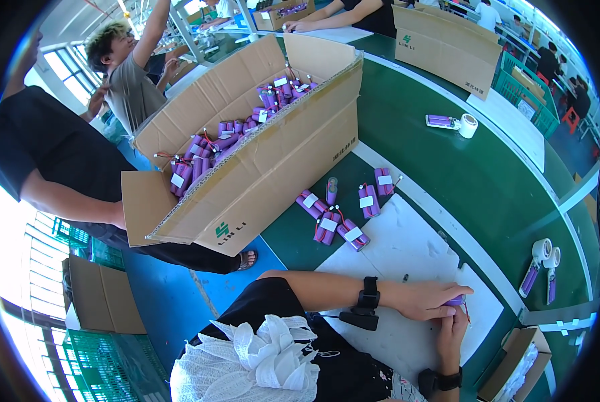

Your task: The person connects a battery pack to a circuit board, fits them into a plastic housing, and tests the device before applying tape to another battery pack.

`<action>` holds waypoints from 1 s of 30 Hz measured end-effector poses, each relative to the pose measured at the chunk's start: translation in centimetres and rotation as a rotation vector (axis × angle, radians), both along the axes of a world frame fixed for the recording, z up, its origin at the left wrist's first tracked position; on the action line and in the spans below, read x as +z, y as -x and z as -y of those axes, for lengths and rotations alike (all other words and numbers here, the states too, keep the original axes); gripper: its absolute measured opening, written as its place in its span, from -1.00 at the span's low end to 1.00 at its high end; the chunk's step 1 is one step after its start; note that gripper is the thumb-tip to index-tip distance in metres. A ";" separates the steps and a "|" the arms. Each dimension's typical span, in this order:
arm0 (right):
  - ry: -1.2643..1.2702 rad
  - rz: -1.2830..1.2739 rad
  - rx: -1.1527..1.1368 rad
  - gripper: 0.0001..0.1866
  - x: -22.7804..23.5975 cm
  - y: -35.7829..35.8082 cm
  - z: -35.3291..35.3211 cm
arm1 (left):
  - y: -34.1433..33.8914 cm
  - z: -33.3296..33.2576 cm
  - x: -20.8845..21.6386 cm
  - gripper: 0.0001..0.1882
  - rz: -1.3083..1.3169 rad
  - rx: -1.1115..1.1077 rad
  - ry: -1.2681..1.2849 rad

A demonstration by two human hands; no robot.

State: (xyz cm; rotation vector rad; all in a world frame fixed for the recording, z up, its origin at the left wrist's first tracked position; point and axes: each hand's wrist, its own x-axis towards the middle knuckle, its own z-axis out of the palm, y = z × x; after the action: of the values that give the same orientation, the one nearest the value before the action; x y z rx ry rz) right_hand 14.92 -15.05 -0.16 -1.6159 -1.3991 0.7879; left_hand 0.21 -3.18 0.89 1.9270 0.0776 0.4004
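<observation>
both hands are closed on one purple battery pack [455, 301], which sits over the right part of a white sheet [407, 234] on the green desk [407, 134]. the left hand [424, 299] grips it from above and the right hand [451, 331] from below, so the fingers hide most of it; a red wire pokes out beside them. whether the pack touches the sheet, i cannot tell.

loose purple packs [352, 234] with white labels cluster at the sheet's far left edge, between it and a big open cardboard box [283, 164] heaped with more packs. that box is the bulkiest obstacle, its tall wall filling the desk's left side. a standing co-worker's arm [72, 201] reaches its near flap.

along the far side, a white roll [469, 125] touches a purple-and-white piece; two more rolls [542, 250] with similar pieces lie near the right rim. a small open carton [514, 365] stands just right of the right hand, and another cardboard box [444, 50] sits at the back.
</observation>
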 end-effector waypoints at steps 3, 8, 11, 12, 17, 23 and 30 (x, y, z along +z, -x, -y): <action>-0.025 -0.011 0.040 -0.69 0.2 0.1 -0.1 | 0.0 0.0 0.1 -0.43 -0.020 0.000 -0.010; -0.029 -0.010 0.063 -0.69 0.2 0.2 -0.2 | -0.1 0.1 -0.1 -0.42 -0.025 0.006 -0.021; -0.053 -0.014 0.024 -0.68 0.1 0.5 -0.3 | -0.2 0.0 -0.4 -0.40 -0.019 0.005 0.003; -0.052 -0.014 0.024 -0.68 0.0 0.5 -0.3 | -0.3 0.0 -0.5 -0.38 -0.016 0.005 0.015; -0.090 -0.013 0.039 -0.68 0.1 0.3 -0.5 | -0.4 0.0 -0.9 -0.33 0.056 0.007 0.018; 0.002 -0.023 0.084 -0.62 -0.2 -0.4 -0.3 | -0.3 -0.1 -0.9 -0.29 0.067 0.006 0.041; -0.021 -0.049 0.088 -0.62 0.3 0.0 -0.5 | -0.3 0.1 -1.1 -0.29 0.076 0.046 0.045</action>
State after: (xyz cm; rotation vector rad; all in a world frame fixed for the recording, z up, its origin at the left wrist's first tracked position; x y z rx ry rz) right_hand 14.89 -14.55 0.16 -1.5179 -1.4471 0.8554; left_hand 0.55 -3.25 -0.25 1.8660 0.0807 0.4983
